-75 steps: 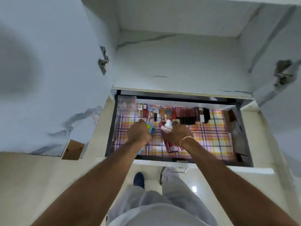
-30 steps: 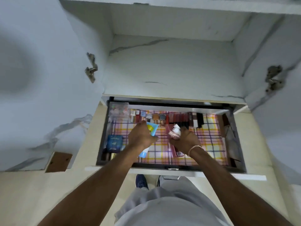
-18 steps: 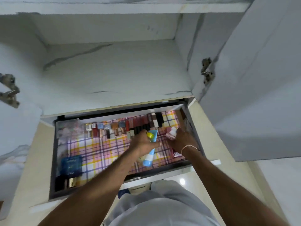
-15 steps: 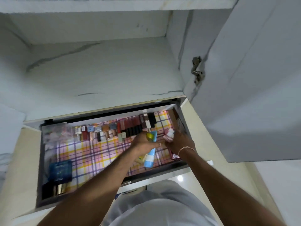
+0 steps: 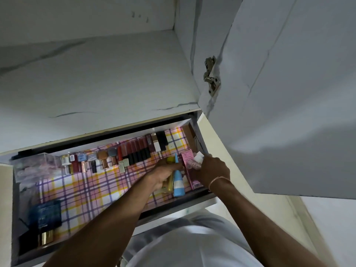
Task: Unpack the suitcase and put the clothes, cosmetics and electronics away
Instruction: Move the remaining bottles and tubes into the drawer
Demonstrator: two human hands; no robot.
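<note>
**What the drawer view keeps back**

The left hand covers most of the yellow tube and the middle of the blue tube, so how its fingers close round them stays unclear. The right hand hides the lower part of the small white bottle and part of the pink box; print on that box is too small to read. The clear case at the drawer's back left corner shows only blurred contents. The dark blue box near the front left corner carries illegible lettering. The drawer loses its front left corner to the forearm and picture edge.
</note>
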